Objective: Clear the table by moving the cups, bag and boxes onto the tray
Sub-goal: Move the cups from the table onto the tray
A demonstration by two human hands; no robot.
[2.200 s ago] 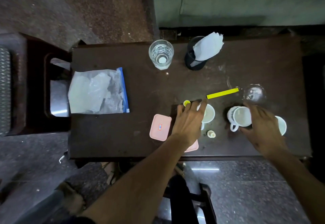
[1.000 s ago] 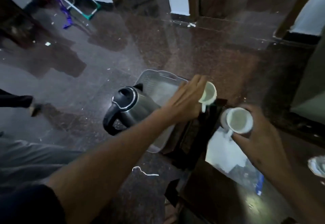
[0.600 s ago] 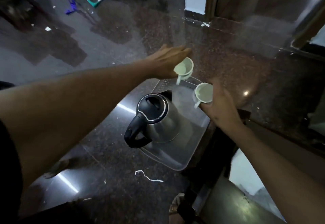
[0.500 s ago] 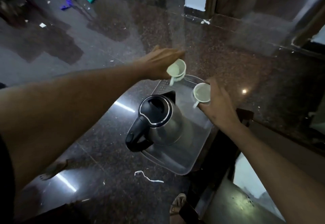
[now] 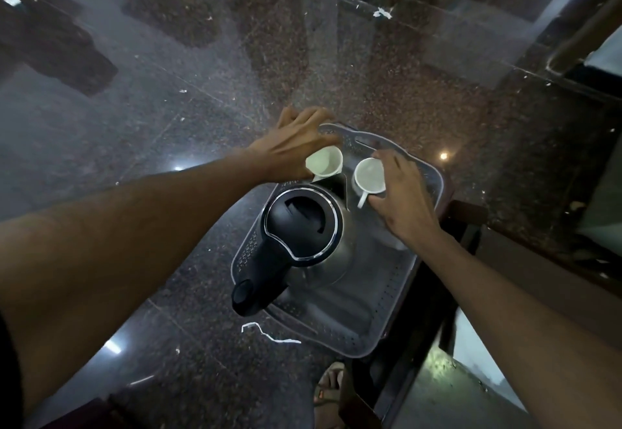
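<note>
Currently logged from my remote feed — left hand (image 5: 292,149) gripping small white ceramic cup (image 5: 324,162), right hand (image 5: 400,199) gripping second white handled cup (image 5: 369,176), both over far end of grey perforated plastic tray (image 5: 387,310) — steel kettle with black lid (image 5: 303,226) on tray.

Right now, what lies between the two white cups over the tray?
Nothing lies between the left cup and the right cup: the head view shows only a narrow strip of bare tray, with the kettle's spout just below it.

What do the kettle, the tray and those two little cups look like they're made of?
Kettle: shiny brushed metal body, probably steel, with a matte black plastic lid and handle. Tray: translucent grey plastic, perforated rim. Cups: smooth white, likely glazed ceramic, possibly plastic.
</note>
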